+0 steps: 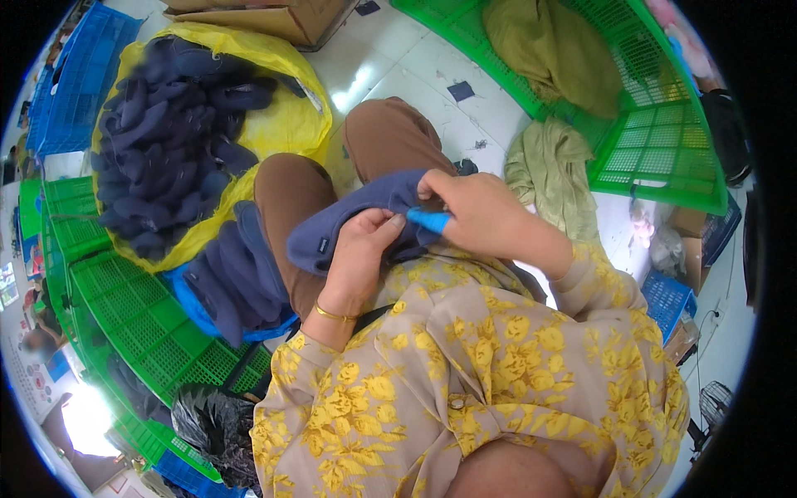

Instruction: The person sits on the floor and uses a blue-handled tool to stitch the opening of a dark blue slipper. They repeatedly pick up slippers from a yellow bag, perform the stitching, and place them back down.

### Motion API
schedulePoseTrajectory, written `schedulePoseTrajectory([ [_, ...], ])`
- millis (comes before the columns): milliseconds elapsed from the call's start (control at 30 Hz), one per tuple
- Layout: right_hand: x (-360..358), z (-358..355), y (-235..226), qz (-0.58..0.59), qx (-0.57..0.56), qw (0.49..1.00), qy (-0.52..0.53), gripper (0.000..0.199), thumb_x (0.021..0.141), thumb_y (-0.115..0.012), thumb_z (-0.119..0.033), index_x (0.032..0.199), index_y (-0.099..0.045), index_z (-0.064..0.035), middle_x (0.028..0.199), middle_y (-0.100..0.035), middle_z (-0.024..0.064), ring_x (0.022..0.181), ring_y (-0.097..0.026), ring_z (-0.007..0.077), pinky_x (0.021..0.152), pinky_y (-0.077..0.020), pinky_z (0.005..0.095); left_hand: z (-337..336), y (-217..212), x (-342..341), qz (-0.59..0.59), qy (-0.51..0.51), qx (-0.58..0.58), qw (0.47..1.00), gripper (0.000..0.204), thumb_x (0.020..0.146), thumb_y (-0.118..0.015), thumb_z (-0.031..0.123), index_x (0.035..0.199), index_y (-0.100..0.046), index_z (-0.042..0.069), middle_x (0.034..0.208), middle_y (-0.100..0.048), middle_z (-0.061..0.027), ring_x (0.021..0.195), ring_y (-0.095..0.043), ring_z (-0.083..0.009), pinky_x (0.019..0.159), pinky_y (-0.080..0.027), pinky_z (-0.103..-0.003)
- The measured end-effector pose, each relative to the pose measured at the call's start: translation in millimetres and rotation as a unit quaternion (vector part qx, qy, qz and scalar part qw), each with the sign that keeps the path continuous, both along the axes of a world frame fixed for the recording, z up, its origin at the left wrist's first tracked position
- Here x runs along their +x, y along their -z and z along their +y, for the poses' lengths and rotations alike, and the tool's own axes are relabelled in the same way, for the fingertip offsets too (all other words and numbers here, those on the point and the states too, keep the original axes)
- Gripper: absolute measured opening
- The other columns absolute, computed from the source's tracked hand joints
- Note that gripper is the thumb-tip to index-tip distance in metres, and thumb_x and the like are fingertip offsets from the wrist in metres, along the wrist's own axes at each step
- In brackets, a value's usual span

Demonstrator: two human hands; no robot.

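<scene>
- with left hand [361, 249], grasping the near side of a navy fabric piece [353, 202], thumb to finger; with right hand [490, 217], pinching toward its right end, a blue wrap [427, 221] on one digit.
- held over the lap, just near of brown-trousered knees [286, 187], with a small dark label [323, 246] toward the left end; cap-like, exact kind hard to tell.
- at close fingertip work on the fabric, judging by the grip; cannot tell any tool or thread between the fingertips.
- probably calling next for a steady left pinch, taut fabric and small shifts of the right fingers.
- hemmed in on the left by a yellow sack [290, 133] of loose navy pieces [158, 133], a row of similar pieces [220, 286] beside the left thigh, and a green basket [137, 319] beyond.
- bounded on the right by pale green cloth [544, 162] and a larger green basket [656, 166] holding olive cloth [548, 58].
- for moving, most room beyond the knees, over tiled floor [398, 70] with dark scraps [460, 91], as far as a cardboard box [266, 23]; on the near side, stopped by the floral shirt [498, 332].
</scene>
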State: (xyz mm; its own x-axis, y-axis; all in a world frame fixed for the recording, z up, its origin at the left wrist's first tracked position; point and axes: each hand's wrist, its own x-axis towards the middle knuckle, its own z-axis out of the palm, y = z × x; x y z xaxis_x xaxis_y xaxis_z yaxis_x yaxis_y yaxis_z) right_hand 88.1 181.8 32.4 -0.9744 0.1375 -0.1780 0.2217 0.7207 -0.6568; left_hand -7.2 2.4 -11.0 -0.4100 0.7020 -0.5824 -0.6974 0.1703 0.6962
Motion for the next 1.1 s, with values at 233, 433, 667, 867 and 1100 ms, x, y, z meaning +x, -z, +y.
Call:
schedulePoseTrajectory([
  [233,-9.9,-21.8,3.8,-0.029,0.030,0.998,0.048,0.049,0.076,-0.063,-0.012,0.118,-0.039,-0.0057,0.075,-0.066,0.0204,0.068,-0.065,0.0402,0.064,-0.0511,0.0499,-3.5,0.3,1.6,-0.015,-0.015,0.017,1.000,0.011,0.094,-0.060,0.008,0.098,-0.064,-0.001,0.091,-0.066,-0.0010,0.080,-0.057,-0.0059,0.075,-0.046,-0.021],
  [433,-12.4,-19.4,-10.4,-0.007,0.007,1.000,0.018,0.043,0.080,-0.058,-0.011,0.121,-0.044,-0.0123,0.077,-0.066,0.0185,0.070,-0.065,0.0392,0.063,-0.0495,0.0514,-11.6,-2.1,0.5,0.069,0.005,-0.064,0.996,0.013,0.092,-0.063,0.012,0.095,-0.067,0.000,0.087,-0.062,0.0014,0.080,-0.053,-0.0079,0.073,-0.044,-0.024],
  [667,-22.1,-15.0,-9.1,0.160,0.104,0.973,-0.126,0.007,0.080,-0.056,-0.009,0.084,-0.059,-0.0037,0.095,-0.054,0.0118,0.071,-0.064,0.0304,0.057,-0.0512,0.0414,-7.0,12.0,-9.1,0.170,0.039,-0.013,0.985,0.013,0.084,-0.059,-0.001,0.095,-0.066,-0.001,0.097,-0.069,-0.0037,0.083,-0.062,-0.0101,0.074,-0.048,-0.024],
  [867,-15.2,-5.6,-8.6,0.095,0.088,0.973,-0.189,0.011,0.082,-0.056,-0.010,0.087,-0.058,-0.0013,0.097,-0.054,0.0162,0.075,-0.064,0.0348,0.065,-0.0503,0.0463,-0.9,13.6,-0.4,0.084,0.031,0.003,0.996,0.017,0.085,-0.059,-0.005,0.101,-0.066,-0.004,0.096,-0.070,-0.0055,0.083,-0.064,-0.0104,0.077,-0.049,-0.024],
  [1100,-23.4,-20.3,-9.8,0.211,0.049,0.945,-0.246,0.020,0.078,-0.057,-0.007,0.097,-0.054,-0.0051,0.094,-0.051,0.0121,0.072,-0.062,0.0334,0.060,-0.0481,0.0450,-17.2,34.9,4.7,0.058,0.025,0.075,0.995,0.027,0.093,-0.051,-0.002,0.120,-0.055,-0.001,0.113,-0.062,-0.0054,0.101,-0.060,-0.0136,0.086,-0.047,-0.026],
])
